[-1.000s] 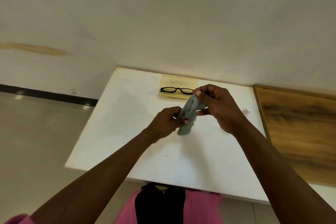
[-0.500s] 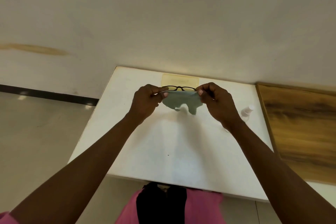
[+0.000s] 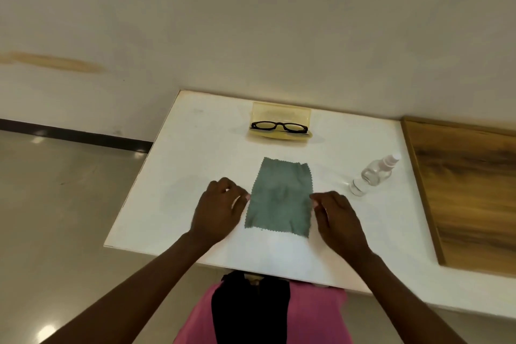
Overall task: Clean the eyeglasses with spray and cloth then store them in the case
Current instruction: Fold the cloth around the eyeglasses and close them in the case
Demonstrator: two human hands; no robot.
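1. The left hand (image 3: 216, 211) and right hand (image 3: 339, 220) rest on the white table (image 3: 173, 176), fingers loosely curled, fingertips at the side edges of the cloth (image 3: 280, 197); whether they pinch it I cannot tell.
2. The grey-green cloth lies flat between them.
3. At 2 o'clock from the cloth, a clear spray bottle (image 3: 374, 174) lies on its side.
4. At 12 o'clock, black eyeglasses (image 3: 279, 127) sit in the open yellow case (image 3: 280, 114).
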